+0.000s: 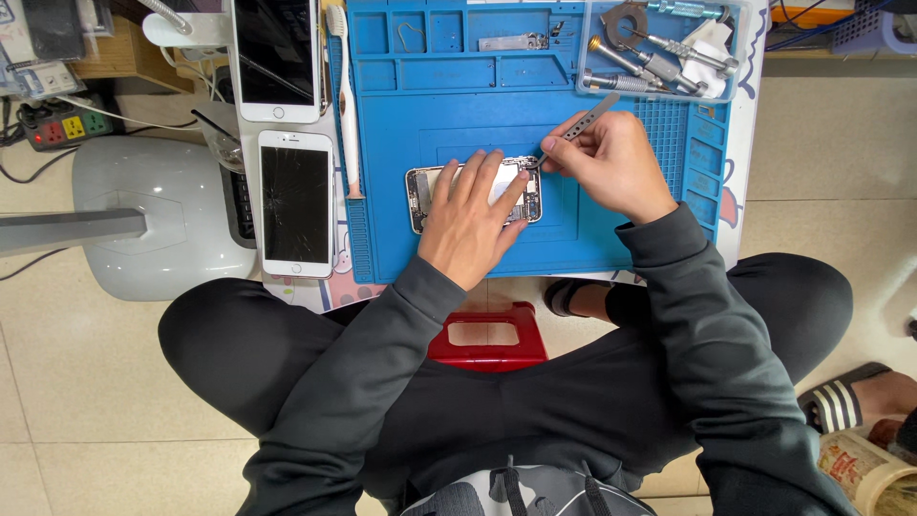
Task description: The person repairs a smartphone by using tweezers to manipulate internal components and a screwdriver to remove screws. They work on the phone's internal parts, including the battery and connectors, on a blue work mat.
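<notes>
Tweezers (583,122) probing opened phone (420,186).

The work mat (430,105) is the landmark. An opened phone (420,191) lies on its middle, under the left hand (470,222), with the right hand (611,162) and its tweezers (583,122) just right of that phone. A tool tray (659,48) sits on the mat's far right corner. Two phones (296,203) lie left of the mat, a toothbrush (346,105) along its left edge.

Two white phones (296,203), toothbrush (344,96), clear tray of screwdrivers (659,48), red stool (487,336), power strip (65,124)
</notes>
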